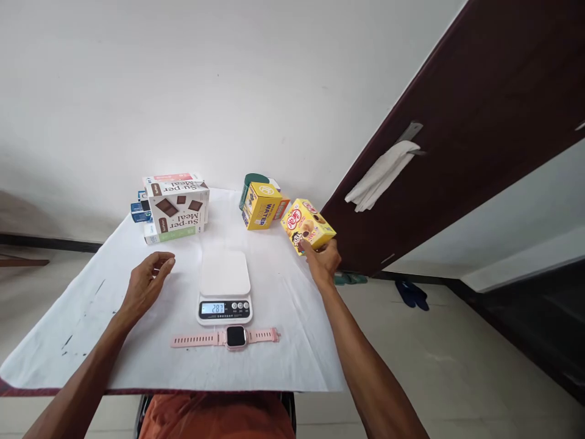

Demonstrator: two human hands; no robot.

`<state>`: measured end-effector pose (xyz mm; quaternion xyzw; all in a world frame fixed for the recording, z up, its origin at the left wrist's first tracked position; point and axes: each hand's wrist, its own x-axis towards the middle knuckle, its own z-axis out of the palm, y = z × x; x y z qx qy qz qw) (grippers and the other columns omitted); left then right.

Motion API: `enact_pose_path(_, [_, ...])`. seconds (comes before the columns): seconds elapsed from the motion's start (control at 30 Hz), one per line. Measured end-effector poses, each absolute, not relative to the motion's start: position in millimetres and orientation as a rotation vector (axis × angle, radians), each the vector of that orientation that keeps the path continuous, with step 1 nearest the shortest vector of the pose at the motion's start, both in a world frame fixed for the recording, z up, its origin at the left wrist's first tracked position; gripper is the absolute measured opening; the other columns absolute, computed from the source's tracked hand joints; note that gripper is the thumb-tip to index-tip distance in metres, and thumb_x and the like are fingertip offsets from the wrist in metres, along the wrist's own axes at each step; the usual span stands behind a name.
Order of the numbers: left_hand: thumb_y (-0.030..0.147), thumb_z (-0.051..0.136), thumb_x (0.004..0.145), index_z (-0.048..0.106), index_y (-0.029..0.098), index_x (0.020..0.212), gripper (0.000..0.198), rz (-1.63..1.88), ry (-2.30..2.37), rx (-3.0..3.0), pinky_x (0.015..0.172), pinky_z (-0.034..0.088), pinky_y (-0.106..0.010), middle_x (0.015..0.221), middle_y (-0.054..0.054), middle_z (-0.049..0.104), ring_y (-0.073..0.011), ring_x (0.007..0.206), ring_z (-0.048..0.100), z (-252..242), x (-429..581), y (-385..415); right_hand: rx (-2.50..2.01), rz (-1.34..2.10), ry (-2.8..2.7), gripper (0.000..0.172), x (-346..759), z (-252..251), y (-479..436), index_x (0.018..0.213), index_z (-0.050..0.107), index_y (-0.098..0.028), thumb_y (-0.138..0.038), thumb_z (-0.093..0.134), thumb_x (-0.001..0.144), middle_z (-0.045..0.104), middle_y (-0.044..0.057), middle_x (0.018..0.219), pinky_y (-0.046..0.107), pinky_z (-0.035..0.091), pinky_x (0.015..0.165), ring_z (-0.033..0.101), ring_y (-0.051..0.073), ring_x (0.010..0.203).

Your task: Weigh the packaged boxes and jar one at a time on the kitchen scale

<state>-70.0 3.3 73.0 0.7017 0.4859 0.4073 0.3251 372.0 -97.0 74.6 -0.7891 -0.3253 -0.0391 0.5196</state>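
Observation:
My right hand (pixel 325 259) grips the lower end of a yellow snack box (pixel 305 225) with red lettering and a cartoon figure, tilted at the table's right edge. My left hand (pixel 148 279) hovers over the left side of the table, its fingers loosely curled and apart from the thumb, with nothing in it. Between my hands lies a white digital kitchen scale (pixel 225 274), its plate bare and its display reading 287. In front of the scale, a pink-strapped smartwatch (pixel 236 337) is laid out flat.
White "Su-per Meal" boxes (pixel 178 210) stand at the back left, beside blue boxes (pixel 139 211). A yellow and blue box (pixel 262 207) stands at the back by a green container (pixel 249 183). A white cloth (pixel 384 174) hangs from the door handle. Blue slippers (pixel 411 294) lie on the floor.

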Motion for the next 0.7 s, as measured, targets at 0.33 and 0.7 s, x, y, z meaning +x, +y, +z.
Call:
enact_pose_path(0.33, [0.066, 0.061, 0.091, 0.074, 0.023, 0.103, 0.045, 1.009, 1.290, 1.923, 0.064, 0.055, -0.034, 0.095, -0.008, 0.079, -0.0225, 0.074, 0.070, 71, -70, 2, -1.974, -0.015, -0.722, 0.044, 389, 43, -25, 0.087, 0.051, -0.028, -0.053, 0.077, 0.062, 0.070, 0.007, 0.092, 0.044, 0.054, 0.089, 0.065, 0.029, 0.092])
enact_pose_path(0.7, [0.047, 0.068, 0.091, 0.069, 0.022, 0.109, 0.031, 1.245, 1.344, 1.945, 0.068, 0.058, -0.035, 0.094, -0.005, 0.073, -0.0188, 0.075, 0.068, 71, -79, 19, -1.870, 0.286, -0.709, 0.084, 400, 27, -53, 0.123, 0.051, -0.024, -0.056, 0.086, 0.053, 0.069, 0.016, 0.124, 0.043, 0.058, 0.074, 0.071, 0.027, 0.086])
